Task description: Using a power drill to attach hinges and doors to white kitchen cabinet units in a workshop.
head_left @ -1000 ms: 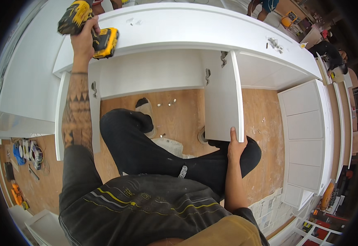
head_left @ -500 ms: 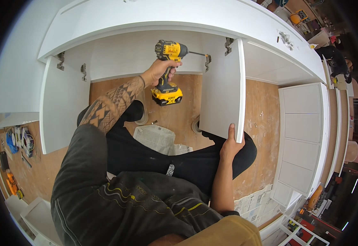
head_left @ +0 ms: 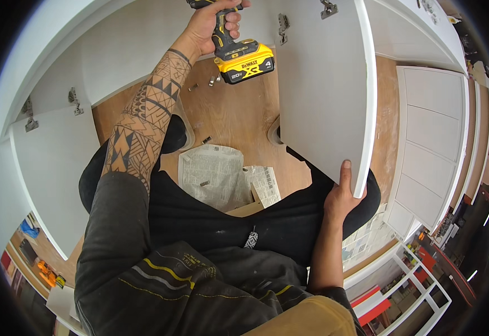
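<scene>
My left hand (head_left: 202,31), on the tattooed arm, is wrapped around the grip of a yellow and black cordless drill (head_left: 245,64). The drill's head runs past the upper edge, so its bit is out of sight. To its right stands an open white cabinet door (head_left: 325,89). My right hand (head_left: 341,199) grips that door at its near lower corner, thumb on the inner face and fingers behind. Two metal hinges, one on the cabinet wall (head_left: 283,28) and one on the door (head_left: 328,9), show near the top.
Another white door (head_left: 54,179) hangs open at left, beside several hinges (head_left: 75,101). Newspaper (head_left: 211,173) and small metal bits lie on the wooden floor between my legs. A white drawer unit (head_left: 429,134) stands at right. An orange tool (head_left: 47,274) lies far left.
The view has shifted, so the drill sits higher, its front now cut off, and the right door looks larger. My left hand keeps the drill; my right hand stays on the door.
</scene>
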`<move>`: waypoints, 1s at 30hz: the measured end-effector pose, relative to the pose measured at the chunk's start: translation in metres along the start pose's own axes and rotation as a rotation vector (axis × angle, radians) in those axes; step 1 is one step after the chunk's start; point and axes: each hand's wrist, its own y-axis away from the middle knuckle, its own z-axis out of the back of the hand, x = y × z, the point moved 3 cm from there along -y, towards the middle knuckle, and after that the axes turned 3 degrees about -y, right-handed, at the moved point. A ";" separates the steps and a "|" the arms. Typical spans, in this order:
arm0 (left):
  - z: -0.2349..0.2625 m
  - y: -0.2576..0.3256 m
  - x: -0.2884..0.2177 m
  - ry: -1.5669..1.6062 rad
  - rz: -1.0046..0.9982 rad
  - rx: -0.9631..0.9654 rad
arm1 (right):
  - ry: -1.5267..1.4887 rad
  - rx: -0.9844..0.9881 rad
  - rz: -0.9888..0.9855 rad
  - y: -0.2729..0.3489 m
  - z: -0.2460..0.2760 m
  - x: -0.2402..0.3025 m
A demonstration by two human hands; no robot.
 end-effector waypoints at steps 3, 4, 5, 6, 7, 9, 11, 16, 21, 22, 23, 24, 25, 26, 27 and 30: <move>-0.001 -0.002 0.002 0.050 -0.003 -0.040 | -0.017 0.003 0.023 0.001 -0.001 0.003; -0.002 -0.002 0.003 0.033 -0.018 -0.008 | -0.042 0.018 0.013 0.002 -0.001 0.004; -0.004 -0.001 0.002 0.014 -0.035 0.024 | -0.038 0.012 0.021 0.002 -0.002 0.005; -0.005 -0.001 0.004 0.019 -0.037 0.011 | -0.049 0.012 0.018 0.003 -0.003 0.006; -0.006 0.000 0.004 0.021 -0.045 0.012 | -0.064 0.019 0.014 0.003 -0.004 0.007; -0.008 -0.001 0.004 -0.041 -0.028 0.021 | -0.067 0.003 0.016 0.003 -0.005 0.008; -0.010 -0.001 0.004 -0.040 -0.031 0.028 | -0.070 -0.009 0.012 0.004 -0.005 0.009; -0.014 0.000 0.003 -0.039 -0.023 0.034 | -0.037 0.009 0.001 0.003 -0.007 0.012; -0.016 0.001 0.001 -0.045 -0.039 0.025 | -0.035 -0.018 -0.028 0.004 -0.007 0.014; -0.016 0.000 0.000 -0.061 -0.057 0.017 | -0.028 -0.016 -0.030 0.005 -0.007 0.014; -0.015 -0.001 0.000 -0.059 -0.058 0.009 | -0.029 -0.020 -0.029 0.006 -0.006 0.014; -0.015 -0.002 -0.002 -0.041 -0.052 0.011 | -0.007 -0.023 -0.042 0.007 -0.006 0.013; -0.014 -0.003 -0.002 -0.022 -0.045 0.014 | 0.015 -0.027 -0.054 0.008 -0.005 0.012; -0.014 -0.003 -0.003 -0.027 -0.050 0.022 | 0.014 -0.029 -0.053 0.009 -0.005 0.011; -0.013 -0.004 -0.003 -0.027 -0.051 0.024 | -0.018 -0.024 -0.037 0.010 -0.005 0.011; -0.011 -0.007 -0.004 -0.031 -0.045 0.034 | -0.042 -0.018 -0.005 0.010 -0.006 0.010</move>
